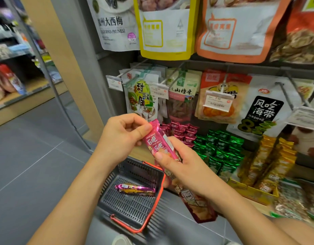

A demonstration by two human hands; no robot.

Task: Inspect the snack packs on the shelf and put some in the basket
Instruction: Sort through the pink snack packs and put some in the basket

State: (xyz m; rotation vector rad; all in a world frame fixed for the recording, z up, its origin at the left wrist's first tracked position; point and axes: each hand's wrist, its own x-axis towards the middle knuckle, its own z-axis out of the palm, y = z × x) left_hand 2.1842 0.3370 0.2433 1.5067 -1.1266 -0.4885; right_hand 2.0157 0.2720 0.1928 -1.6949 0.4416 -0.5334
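I hold a pink snack pack in both hands at the centre of the frame, tilted so that its top end leans to the upper left. The fingers and thumb of my left hand pinch that top end. My right hand grips the lower half, with the thumb laid across the printed front and the fingers curled round behind.

Just behind the pack, to the right, stand rows of more pink packs, then green packs, then yellow packs further right. Bags of dried fruit and seaweed hang on hooks above them.

Below my hands, in the lower middle of the frame, the grey basket with red handles sits on the floor. One purple-wrapped pack lies flat on its bottom.
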